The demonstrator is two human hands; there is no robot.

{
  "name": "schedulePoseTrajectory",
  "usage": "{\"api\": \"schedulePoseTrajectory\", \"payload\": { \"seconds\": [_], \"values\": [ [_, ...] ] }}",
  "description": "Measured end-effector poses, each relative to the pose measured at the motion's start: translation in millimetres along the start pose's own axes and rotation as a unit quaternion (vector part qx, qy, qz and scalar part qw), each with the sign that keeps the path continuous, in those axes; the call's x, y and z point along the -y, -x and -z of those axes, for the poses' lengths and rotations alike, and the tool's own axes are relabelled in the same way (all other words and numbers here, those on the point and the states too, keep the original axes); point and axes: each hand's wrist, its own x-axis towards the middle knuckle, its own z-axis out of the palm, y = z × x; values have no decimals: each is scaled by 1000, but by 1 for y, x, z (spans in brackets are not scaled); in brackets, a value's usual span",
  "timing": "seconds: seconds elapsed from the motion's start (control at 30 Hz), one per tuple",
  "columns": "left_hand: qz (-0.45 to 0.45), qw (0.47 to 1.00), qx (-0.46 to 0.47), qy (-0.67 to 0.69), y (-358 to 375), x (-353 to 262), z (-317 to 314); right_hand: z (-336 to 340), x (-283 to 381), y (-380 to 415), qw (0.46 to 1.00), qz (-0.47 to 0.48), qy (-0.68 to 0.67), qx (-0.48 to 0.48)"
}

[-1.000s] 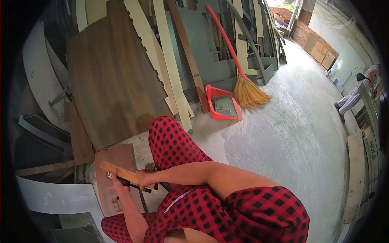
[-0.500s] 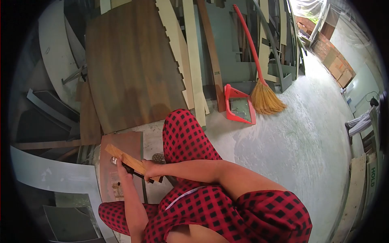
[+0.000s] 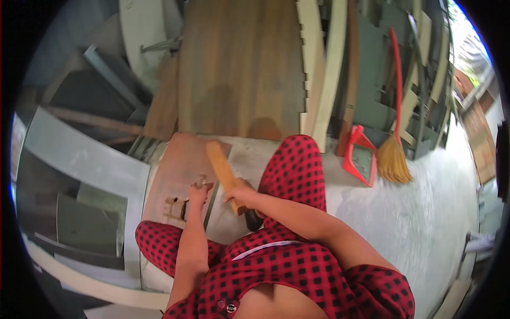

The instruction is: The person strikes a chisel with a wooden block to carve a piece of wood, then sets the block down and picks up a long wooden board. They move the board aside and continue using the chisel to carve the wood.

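Observation:
My right hand (image 3: 242,194) grips the lower part of a light-brown wooden block (image 3: 222,166), which tilts upward to the left. My left hand (image 3: 198,194) is closed left of the block, around a small shiny item (image 3: 201,181) whose top pokes out; its kind cannot be made out. Beneath both hands lies a flat reddish-brown board (image 3: 175,154) on the floor. A small wooden piece with dark parts (image 3: 175,209) rests on that board beside my left forearm. Below the block's near end is a dark rounded object (image 3: 253,219), partly hidden by my clothing.
A large brown wood panel (image 3: 241,69) leans ahead, with long strips (image 3: 330,74) beside it. A red dustpan (image 3: 361,159) and a straw broom (image 3: 394,159) stand at the right. Grey sheets (image 3: 87,151) and offcuts crowd the left side.
The view has turned left. My left hand has come away from the wooden block with the small shiny item. My right hand still holds the block, now tilted more upright.

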Motion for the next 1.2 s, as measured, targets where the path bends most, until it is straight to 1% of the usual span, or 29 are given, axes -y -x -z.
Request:
{"api": "schedulePoseTrajectory", "payload": {
  "seconds": [0.07,0.13,0.2,0.23,0.3,0.37,0.47,0.57,0.63,0.67,0.7,0.73,0.77,0.8,0.83,0.9,0.93,0.97,1.0,1.07,1.1,1.17,1.2],
  "values": [
    [-82,989,-62,-106,-16,36,-6,1,-20,-17,998,1,-3,-58],
    [-71,978,-12,-195,-20,46,-2,3,-14,-14,999,-31,-14,-40],
    [-11,980,-22,-195,-9,43,1,7,-19,-23,997,-68,-33,1],
    [7,981,-31,-191,-12,51,1,5,-17,-21,997,-77,-26,18],
    [54,981,8,-188,-20,67,1,2,-11,-17,996,-74,-45,-9],
    [80,980,-7,-179,-26,83,-1,0,-14,-20,996,-79,-43,2],
    [122,975,-18,-184,-22,90,5,-7,-14,-17,994,-98,-39,9],
    [102,976,-71,-179,-13,78,7,-11,-14,-19,993,-115,-33,5],
    [100,980,-46,-166,-13,72,9,-13,-18,-20,991,-128,-22,25],
    [100,983,-24,-153,-15,68,9,-11,-24,-24,992,-125,-26,16],
    [53,986,-71,-142,-17,67,5,-13,-25,-25,993,-112,-17,30],
    [44,987,-63,-144,-24,64,2,-14,-24,-26,994,-100,-8,43],
    [75,995,-53,23,-31,60,-1,-10,-24,-24,996,-74,28,37],
    [107,976,-37,187,-36,53,-5,-10,-27,-27,997,-69,22,22],
    [96,948,-25,301,-32,41,-7,-9,-34,-30,998,-52,40,26],
    [100,923,-15,372,-28,22,-14,-8,-41,-29,995,0,96,12],
    [106,924,1,366,-36,23,-20,-8,-41,-27,990,34,136,-5],
    [112,925,19,361,-44,25,-27,-10,-27,-17,987,18,161,-13],
    [99,919,45,379,-45,25,-28,-13,-12,-7,982,0,186,-21],
    [65,902,98,416,-48,23,-24,-11,-11,-8,964,37,262,-14],
    [45,890,126,435,-53,23,-24,-12,-11,-8,953,39,301,-14],
    [12,857,137,497,-59,23,-27,-13,-12,-9,930,56,364,-23],
    [24,848,146,509,-58,18,-24,-14,-13,-10,918,69,388,-30]
  ]
}}
